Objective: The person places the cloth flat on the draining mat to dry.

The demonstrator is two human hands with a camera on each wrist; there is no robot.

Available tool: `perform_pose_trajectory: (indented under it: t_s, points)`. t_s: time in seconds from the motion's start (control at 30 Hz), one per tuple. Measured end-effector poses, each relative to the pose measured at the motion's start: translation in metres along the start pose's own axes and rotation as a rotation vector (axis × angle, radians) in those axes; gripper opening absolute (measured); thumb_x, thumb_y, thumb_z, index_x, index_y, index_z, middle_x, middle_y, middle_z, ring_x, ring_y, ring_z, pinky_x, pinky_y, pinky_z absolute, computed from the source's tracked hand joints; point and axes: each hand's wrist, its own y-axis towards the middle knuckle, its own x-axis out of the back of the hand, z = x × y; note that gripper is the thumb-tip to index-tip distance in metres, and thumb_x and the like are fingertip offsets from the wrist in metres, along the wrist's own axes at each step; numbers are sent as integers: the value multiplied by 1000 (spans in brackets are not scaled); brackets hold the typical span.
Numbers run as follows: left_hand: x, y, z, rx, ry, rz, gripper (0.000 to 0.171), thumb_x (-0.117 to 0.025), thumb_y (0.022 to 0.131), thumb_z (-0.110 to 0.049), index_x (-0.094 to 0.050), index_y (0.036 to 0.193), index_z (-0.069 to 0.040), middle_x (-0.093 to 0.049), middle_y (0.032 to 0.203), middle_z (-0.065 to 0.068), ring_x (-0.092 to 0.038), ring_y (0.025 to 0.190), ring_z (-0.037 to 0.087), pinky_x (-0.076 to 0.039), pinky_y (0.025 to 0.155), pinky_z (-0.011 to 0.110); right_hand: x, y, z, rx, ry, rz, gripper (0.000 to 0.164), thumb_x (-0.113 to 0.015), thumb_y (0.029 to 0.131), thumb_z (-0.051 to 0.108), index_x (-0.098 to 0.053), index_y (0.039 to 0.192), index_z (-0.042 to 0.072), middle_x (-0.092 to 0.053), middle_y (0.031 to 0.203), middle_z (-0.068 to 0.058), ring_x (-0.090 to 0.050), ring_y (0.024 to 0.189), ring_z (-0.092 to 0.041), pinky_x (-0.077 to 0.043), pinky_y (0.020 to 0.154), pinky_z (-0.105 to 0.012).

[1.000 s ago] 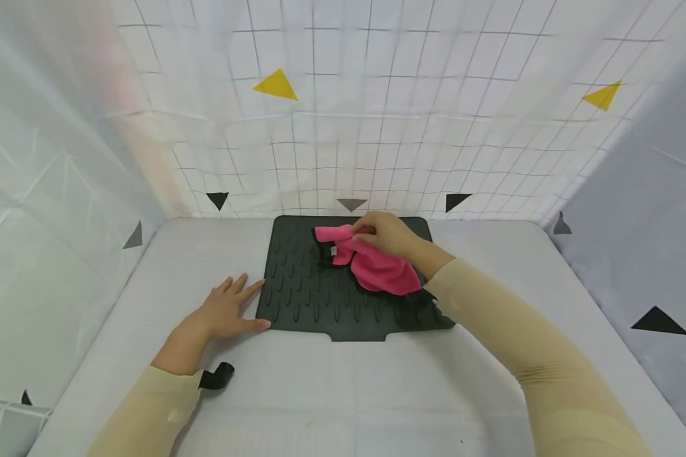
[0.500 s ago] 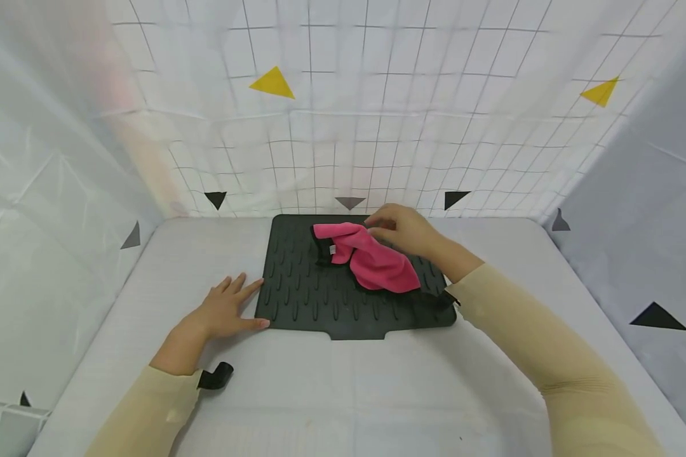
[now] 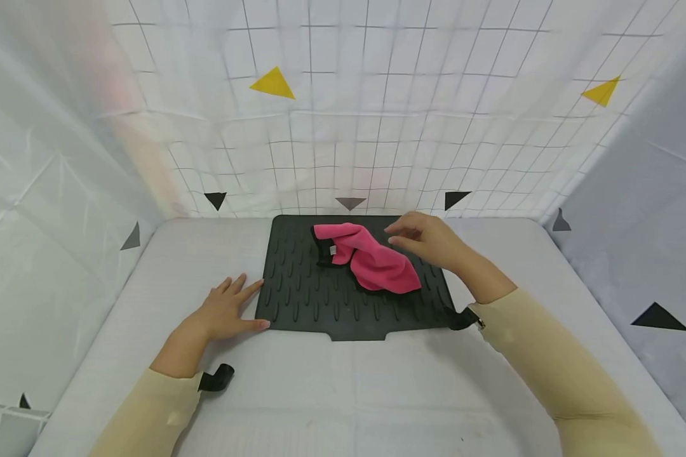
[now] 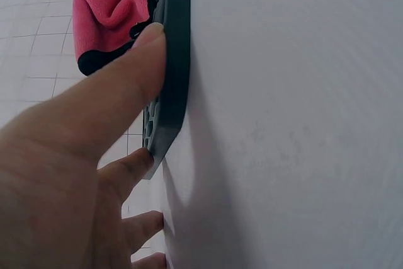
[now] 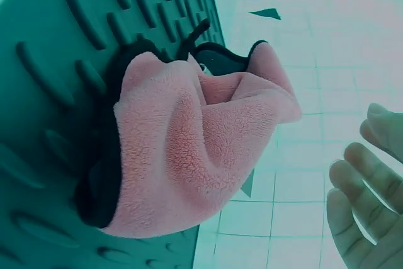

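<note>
A crumpled pink cloth [image 3: 377,259] with a black edge and a small white tag lies on a dark ribbed rubber mat [image 3: 303,304]. My left hand [image 3: 224,310] rests at the mat's left edge, fingers spread, with thumb and index finger touching the rim. In the left wrist view the thumb [image 4: 119,96] presses against the mat's side. Over the mat's right part hovers my right hand [image 3: 431,242], fingers loosely bent and holding nothing. The right wrist view shows the cloth [image 5: 195,149] apart from those fingers [image 5: 356,203].
The mat lies on a white-covered table [image 3: 320,393] near its back edge. White sheeting with a grid [image 3: 411,127] and yellow and black triangles rises behind and at both sides. A black wrist mount [image 3: 217,378] sticks out from the left sleeve, another from the right.
My right hand has let go of the pink cloth and moved off to the right. The cloth stays crumpled on the mat. My left hand has stayed at the mat's edge.
</note>
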Motion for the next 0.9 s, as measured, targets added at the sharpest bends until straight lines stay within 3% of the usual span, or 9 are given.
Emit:
perform_pose_trajectory:
  t_s: [0.2,0.43,0.63,0.9]
  points:
    - [0,-1,0,10,-6,2,94,-55,73,-72,-30,145,-18,-21,148,23,-18,131,50,-19,100,65,1,-18,-7,-12,-1,-26,21,-65,87,25,-64,108,27,-60,101,14,-58,84,-6,-50,74,-31]
    - [-2,0,1,9,-24,-10,96,-54,71,-74,-30,145,-18,-21,148,22,-17,132,50,-17,101,65,3,-39,-13,27,-21,-83,24,-64,88,26,-64,112,22,-62,101,9,-58,85,-6,-46,80,-35]
    - [-2,1,-1,12,-27,-19,95,-55,72,-73,-31,145,-16,-23,148,22,-18,132,50,-19,101,64,2,-53,-20,12,-21,-116,25,-63,88,29,-63,112,24,-61,101,12,-58,87,-5,-47,80,-36]
    - [1,0,-2,6,-19,-24,95,-55,72,-72,-34,143,-12,-26,146,24,-21,130,51,-21,99,65,-3,-68,-31,-92,-13,-152,25,-64,87,33,-63,111,27,-60,102,15,-54,87,-6,-47,76,-34]
